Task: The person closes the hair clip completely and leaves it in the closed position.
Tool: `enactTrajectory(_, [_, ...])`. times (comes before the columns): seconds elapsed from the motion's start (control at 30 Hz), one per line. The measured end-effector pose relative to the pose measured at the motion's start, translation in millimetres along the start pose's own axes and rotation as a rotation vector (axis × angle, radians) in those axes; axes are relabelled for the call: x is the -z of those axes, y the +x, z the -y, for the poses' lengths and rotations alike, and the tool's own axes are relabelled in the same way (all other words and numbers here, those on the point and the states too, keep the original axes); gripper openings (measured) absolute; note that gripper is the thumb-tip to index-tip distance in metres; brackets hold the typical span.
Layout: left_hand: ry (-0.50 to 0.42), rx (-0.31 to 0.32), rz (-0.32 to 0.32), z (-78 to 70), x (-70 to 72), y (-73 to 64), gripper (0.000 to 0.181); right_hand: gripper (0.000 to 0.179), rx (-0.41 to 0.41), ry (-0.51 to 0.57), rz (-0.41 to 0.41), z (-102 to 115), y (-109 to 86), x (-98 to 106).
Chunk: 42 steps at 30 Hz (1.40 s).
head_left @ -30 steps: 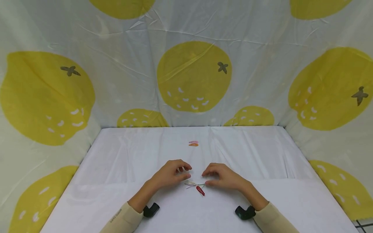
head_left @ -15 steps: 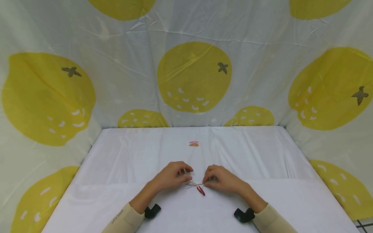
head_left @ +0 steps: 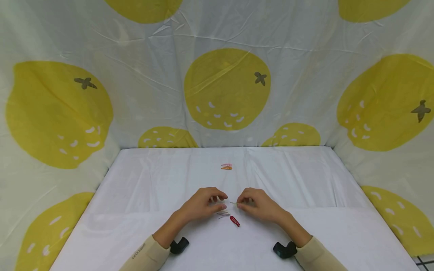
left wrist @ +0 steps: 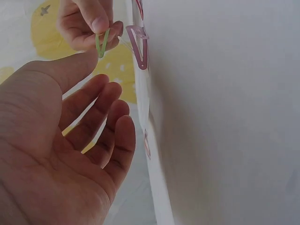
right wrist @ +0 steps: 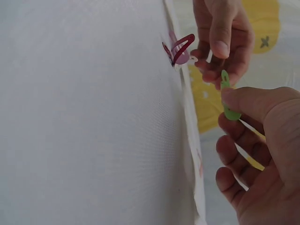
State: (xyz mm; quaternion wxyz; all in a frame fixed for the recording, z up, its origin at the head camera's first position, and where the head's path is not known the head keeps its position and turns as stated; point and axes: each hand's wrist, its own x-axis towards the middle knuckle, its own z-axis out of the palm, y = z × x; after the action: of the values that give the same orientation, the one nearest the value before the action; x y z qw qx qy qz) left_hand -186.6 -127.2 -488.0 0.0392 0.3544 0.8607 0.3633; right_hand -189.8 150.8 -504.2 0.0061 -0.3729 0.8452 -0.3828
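Observation:
Between thumb and fingers, my right hand (head_left: 259, 204) pinches a light green snap hair clip (right wrist: 229, 111), raised off the table. The clip points toward my left hand (head_left: 203, 203), which hovers opposite with loosely bent fingers and holds nothing. Just below the left fingertips in the head view lie pale and purple hair clips (head_left: 223, 213), partly overlapping. One purple hair clip (left wrist: 138, 49) shows clearly in the left wrist view. Nearer to me, a red hair clip (head_left: 234, 221) lies slantwise on the white cloth.
Farther back on the white-covered table (head_left: 162, 169), a pink hair clip (head_left: 226, 165) lies just behind an orange hair clip (head_left: 226, 168). Lemon-print cloth (head_left: 227, 90) hangs at the back and both sides.
My right hand has closed finger and thumb on the green hair clip and lifted it away from the other clips. The left hand has barely moved.

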Motion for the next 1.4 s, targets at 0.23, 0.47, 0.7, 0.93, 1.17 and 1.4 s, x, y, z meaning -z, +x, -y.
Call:
enactTrajectory(0.23, [0.01, -0.053, -0.068, -1.9, -4.4, 4.6, 0.027, 0.008, 0.005, -0.017, -0.083, 3.7, 4.3, 0.4])
enactTrajectory(0.47, [0.032, -0.055, -0.133, -6.8, -3.2, 11.7, 0.027, 0.008, 0.005, -0.027, -0.131, 4.6, 10.3, 4.2])
enactTrajectory(0.7, [0.045, -0.023, -0.163, -7.7, -1.6, 18.5, 0.028, 0.008, -0.007, -0.022, -0.15, 3.6, 16.8, 5.9])
enactTrajectory(0.93, [0.031, -0.023, -0.209, -3.7, -2.0, 25.6, 0.024, 0.007, -0.024, -0.019, -0.166, 6.2, 26.7, 8.2])
enactTrajectory(1.17, [0.035, -0.012, -0.247, -2.2, 3.4, 27.7, 0.019, 0.008, -0.009, -0.036, -0.188, 7.3, 35.5, 9.7])
enactTrajectory(1.4, [0.017, -0.004, -0.292, -2.0, 9.6, 33.5, 0.014, 0.015, -0.035, -0.023, -0.21, 11.8, 45.1, 13.3])
